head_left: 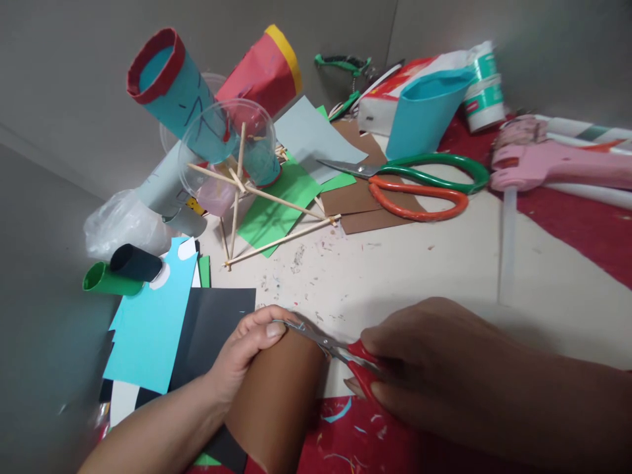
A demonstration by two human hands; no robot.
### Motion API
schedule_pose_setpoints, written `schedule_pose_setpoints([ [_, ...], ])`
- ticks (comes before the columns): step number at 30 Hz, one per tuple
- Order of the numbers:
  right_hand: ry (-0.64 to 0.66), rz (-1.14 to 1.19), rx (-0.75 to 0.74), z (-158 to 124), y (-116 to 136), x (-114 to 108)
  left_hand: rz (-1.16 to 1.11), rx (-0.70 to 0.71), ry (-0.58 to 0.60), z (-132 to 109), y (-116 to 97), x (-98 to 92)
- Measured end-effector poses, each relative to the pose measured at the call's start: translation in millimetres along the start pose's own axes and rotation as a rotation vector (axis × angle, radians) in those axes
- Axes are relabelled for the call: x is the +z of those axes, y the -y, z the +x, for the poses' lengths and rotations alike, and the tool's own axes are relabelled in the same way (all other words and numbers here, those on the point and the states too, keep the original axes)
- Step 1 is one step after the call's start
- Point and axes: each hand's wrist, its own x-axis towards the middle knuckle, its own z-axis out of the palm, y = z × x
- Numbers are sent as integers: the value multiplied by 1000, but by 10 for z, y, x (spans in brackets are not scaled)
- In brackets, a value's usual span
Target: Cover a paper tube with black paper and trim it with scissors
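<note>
A brown paper tube (279, 395) leans toward me, its far rim gripped by my left hand (251, 339) with the thumb on top. My right hand (409, 355) is closed round the red handles of a small pair of scissors (326, 342). The blades lie along the tube's far rim, and their tips reach close to my left thumb. What the lower blade touches is partly hidden. Black paper (212, 336) and light blue paper (155, 316) lie to the left of my left hand.
A stick frame (286, 240) stands beyond my hands, near plastic cups (227, 131) and a blue paper tube (185, 99). Large scissors (419, 187) lie on brown paper. A pink glue gun (548, 161) is at right. Paper scraps dot the red cloth (365, 441).
</note>
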Motion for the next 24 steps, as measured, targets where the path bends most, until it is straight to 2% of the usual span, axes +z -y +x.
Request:
schedule_pose_setpoints([
  [8, 20, -20, 17, -2, 41, -66, 15, 27, 13, 3, 1, 15],
  [13, -6, -25, 17, -19, 17, -29, -1, 19, 26, 4, 2, 7],
  [24, 29, 22, 27, -22, -23, -5, -19, 6, 17, -4, 21, -3],
])
